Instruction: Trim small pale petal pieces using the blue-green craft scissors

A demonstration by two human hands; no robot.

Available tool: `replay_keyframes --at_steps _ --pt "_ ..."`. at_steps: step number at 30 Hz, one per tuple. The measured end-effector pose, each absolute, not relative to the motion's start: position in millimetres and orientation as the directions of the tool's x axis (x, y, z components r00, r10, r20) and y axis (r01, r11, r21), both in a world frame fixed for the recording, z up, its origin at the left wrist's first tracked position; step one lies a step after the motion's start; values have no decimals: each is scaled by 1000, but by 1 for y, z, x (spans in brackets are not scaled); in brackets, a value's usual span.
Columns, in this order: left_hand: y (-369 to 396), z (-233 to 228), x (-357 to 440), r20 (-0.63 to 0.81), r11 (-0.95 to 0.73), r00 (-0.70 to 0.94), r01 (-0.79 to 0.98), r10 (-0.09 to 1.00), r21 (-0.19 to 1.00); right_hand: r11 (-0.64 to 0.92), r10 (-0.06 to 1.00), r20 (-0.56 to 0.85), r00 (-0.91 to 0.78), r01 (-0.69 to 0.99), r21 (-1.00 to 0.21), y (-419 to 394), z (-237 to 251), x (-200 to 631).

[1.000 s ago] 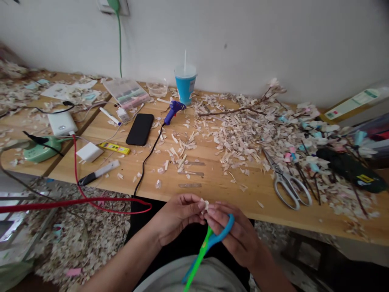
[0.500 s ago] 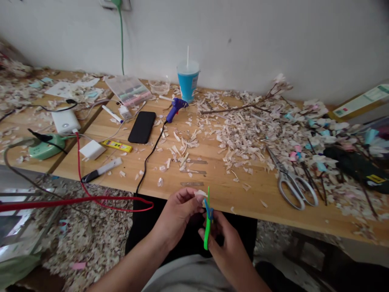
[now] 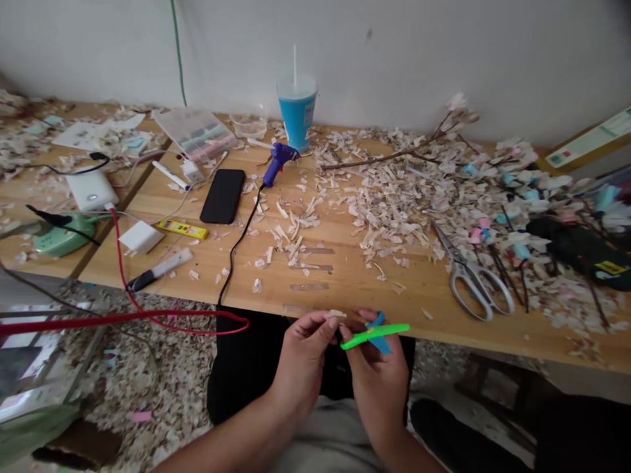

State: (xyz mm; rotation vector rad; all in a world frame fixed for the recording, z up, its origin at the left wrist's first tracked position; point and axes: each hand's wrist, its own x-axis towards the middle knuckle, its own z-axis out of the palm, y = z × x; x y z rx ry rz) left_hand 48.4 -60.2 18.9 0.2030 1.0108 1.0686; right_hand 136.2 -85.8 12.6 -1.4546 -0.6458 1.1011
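Note:
Near the table's front edge, my left hand (image 3: 303,358) is closed in a pinch on a small pale petal-like flake (image 3: 338,314). Beside it, my right hand (image 3: 377,378) is wrapped around small green-and-blue scissors (image 3: 374,336). The scissors lie almost level across the fingers, their green part pointing right, away from the flake. The fingertips of both hands are close together, and some right fingers are hidden behind the scissors. Large grey-handled scissors (image 3: 480,289) rest on the table to the right.
A purple glue gun (image 3: 280,163), a black phone (image 3: 223,196) and a blue cup with a straw (image 3: 296,118) stand or lie farther back. Pale flakes (image 3: 389,203) and a branch (image 3: 384,159) cover the right side. A red cable (image 3: 197,320) hangs at left.
The green-and-blue scissors have swung from upright beside the flake to nearly level, pointing right. My right hand has turned with them. The left hand keeps its pinch; the view has shifted slightly.

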Motion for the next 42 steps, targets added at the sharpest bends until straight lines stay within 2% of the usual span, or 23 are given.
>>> replay_keyframes --at_steps 5,11,21,24,28,31,33,36,39,42 --pt "-58 16 45 -577 521 97 -570 811 636 -240 877 -308 369 -219 -946 -76 16 142" --pt "-54 14 39 -575 523 91 -548 813 653 -223 906 -276 323 -191 -956 -72 14 145" --pt "-57 10 38 -608 586 163 -537 777 607 -272 912 -324 249 -224 -936 -70 13 151" --pt "-58 10 34 -592 605 197 -469 782 643 -279 919 -317 233 -181 -943 -69 10 158" --pt "-54 10 27 -544 573 181 -306 819 761 -258 955 -258 149 -18 -966 -65 7 168" --pt "-50 10 24 -533 572 211 -245 819 783 -255 961 -250 116 38 -966 -61 11 173" --pt "-49 11 24 -556 602 229 -286 799 746 -274 955 -271 117 7 -962 -61 16 175" --pt "-48 16 24 -623 645 221 -451 750 616 -342 935 -341 95 -7 -940 -69 24 175" --pt "-48 22 24 -674 644 200 -570 711 510 -442 896 -444 -15 69 -894 -86 27 173" --pt "-50 26 26 -668 630 206 -605 715 487 -477 861 -499 -100 184 -860 -101 26 170"
